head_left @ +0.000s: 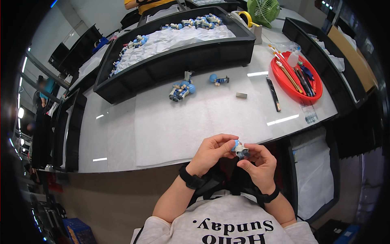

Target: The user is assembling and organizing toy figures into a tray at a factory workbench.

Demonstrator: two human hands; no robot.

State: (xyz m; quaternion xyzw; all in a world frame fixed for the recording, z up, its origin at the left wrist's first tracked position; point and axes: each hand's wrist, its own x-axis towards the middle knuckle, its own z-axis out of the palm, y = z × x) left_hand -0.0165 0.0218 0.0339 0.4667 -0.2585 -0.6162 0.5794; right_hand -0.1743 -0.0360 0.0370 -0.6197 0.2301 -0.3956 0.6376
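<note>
A small toy figurine (241, 150) with a blue head, a pale body and dark legs is held just in front of the table's near edge. My left hand (211, 153) pinches it at the head between thumb and fingers. From the other side, the fingers of my right hand (261, 166) close on its lower part, thumb below. On the white sheet beyond lies a small heap of similar figurines (181, 90). A single figurine (219, 79) lies on its side to the right of the heap.
Behind stands a large black tray (178, 57) lined with white cloth, with several figurines along its far and left edges. To the right are a grey block (241, 95), a black pen-like tool (274, 94) and a red basket (276, 77) of brushes. A green fan (263, 11) stands farther back.
</note>
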